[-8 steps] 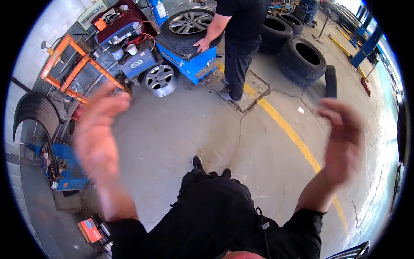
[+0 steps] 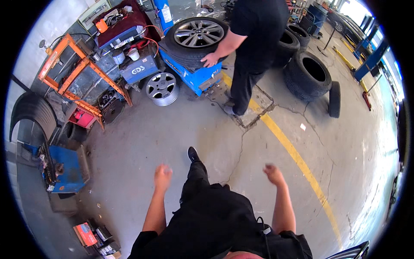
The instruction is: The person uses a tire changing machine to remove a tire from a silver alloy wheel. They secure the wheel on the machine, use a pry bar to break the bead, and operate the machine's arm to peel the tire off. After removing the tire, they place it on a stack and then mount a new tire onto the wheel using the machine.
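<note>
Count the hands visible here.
3: the wearer's left hand and right hand, over the floor; a co-worker's hand, on the tire atop the blue machine. Their other hand is hidden.

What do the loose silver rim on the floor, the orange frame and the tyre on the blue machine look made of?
Loose rim: metal, probably aluminium alloy; its bright silver finish reflects light at the lip.
Orange frame: likely painted steel, judging by the straight bars and opaque orange coat; bare metal isn't clear.
Mounted tyre: rubber; dull black surface with tread.
</note>
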A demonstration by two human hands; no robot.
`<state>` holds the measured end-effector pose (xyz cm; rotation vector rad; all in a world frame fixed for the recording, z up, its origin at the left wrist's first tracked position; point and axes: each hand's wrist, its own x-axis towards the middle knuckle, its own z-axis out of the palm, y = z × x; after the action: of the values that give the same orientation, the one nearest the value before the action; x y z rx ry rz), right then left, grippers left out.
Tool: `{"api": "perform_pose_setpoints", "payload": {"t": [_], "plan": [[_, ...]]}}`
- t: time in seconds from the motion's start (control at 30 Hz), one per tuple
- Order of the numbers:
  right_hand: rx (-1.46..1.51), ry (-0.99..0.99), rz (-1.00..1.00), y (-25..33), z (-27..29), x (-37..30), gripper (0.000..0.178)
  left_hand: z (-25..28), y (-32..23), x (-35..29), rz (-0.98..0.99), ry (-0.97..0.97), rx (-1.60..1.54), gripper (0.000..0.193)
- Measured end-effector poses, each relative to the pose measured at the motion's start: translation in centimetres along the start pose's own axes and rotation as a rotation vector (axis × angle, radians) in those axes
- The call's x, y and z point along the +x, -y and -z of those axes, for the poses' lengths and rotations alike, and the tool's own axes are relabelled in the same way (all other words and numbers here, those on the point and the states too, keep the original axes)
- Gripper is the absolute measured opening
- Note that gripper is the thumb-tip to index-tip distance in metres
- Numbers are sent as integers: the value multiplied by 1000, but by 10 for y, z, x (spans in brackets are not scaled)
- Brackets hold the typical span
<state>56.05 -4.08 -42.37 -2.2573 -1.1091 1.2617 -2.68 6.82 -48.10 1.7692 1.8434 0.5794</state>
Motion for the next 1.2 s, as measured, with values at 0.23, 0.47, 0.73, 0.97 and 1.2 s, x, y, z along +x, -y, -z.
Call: {"api": "perform_pose_setpoints", "payload": {"t": [0.23,0.47,0.73,0.97,1.2], "plan": [[77,359,-853,-53,-136,55,43,13,232,-65,522,630,172,46],[153,282,-538,115,-159,144,44,32,288,123,241,561,161,48],[94,214,36,417,-210,259,42,107,224,307,374,288,-163,41],[-112,468,-65,417,-268,376,36,130,227,357,376,302,-79,44],[-332,721,-244,375,-319,485,29,175,259,358,580,197,-24,44]]}}
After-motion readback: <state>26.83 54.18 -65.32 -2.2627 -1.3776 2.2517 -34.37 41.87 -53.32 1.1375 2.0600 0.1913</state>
